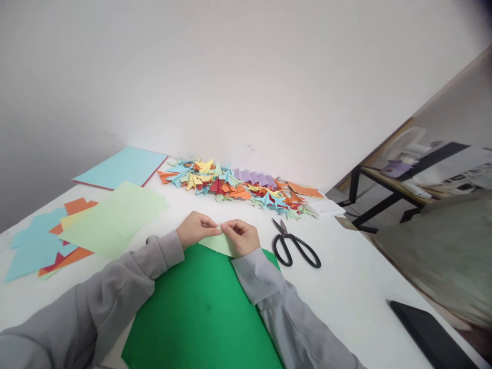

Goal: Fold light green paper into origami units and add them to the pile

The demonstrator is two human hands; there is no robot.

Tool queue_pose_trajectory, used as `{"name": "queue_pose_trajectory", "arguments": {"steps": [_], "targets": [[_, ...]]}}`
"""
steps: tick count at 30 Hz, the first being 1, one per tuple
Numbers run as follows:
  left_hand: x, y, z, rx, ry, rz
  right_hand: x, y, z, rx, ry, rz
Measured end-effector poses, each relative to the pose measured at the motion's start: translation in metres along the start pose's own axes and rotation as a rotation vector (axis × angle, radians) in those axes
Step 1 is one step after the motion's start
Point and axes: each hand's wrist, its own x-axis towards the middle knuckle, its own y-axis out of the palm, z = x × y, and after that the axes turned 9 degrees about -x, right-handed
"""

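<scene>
Between my two hands is a small piece of light green paper (pixel 217 245), pointed at its far end. My left hand (pixel 198 229) pinches its tip from the left with thumb and fingers. From the right, my right hand (pixel 243 238) closes on the same tip, the two thumbs nearly touching. Part of the paper is hidden behind my fingers. Beneath it lies a large green sheet (pixel 203 307). Black-handled scissors (pixel 286 241) rest to the right of my right hand, blades partly apart and pointing away.
A pile of folded paper shapes (pixel 230 187) in several colours lies along the wall. Loose paper sheets (pixel 115 215) spread at the left, with a light blue stack (pixel 123 166) behind. A black flat object (pixel 430 333) sits near the right edge. Beyond stands a shelf (pixel 400 189).
</scene>
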Motion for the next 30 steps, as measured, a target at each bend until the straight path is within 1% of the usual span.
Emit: {"name": "queue_pose_trajectory", "arguments": {"steps": [7,12,16,20,30], "targets": [[0.0018,-0.0019,0.0034,0.042,0.027,0.030,0.0012,0.0001,-0.0013,0.007,0.024,0.020],[0.0006,-0.0010,0.0017,0.022,0.013,0.015,0.0012,-0.0006,0.0001,0.007,0.035,0.041],[0.0003,-0.0003,0.0011,0.022,0.022,0.019,0.0010,-0.0010,0.0044,0.025,0.011,0.083],[-0.0006,-0.0002,-0.0006,0.020,0.027,0.014,0.0007,-0.0011,0.0061,0.034,-0.016,0.096],[-0.0019,0.0009,-0.0044,0.014,-0.013,0.003,-0.0004,-0.0007,0.0070,0.060,0.043,0.105]]}}
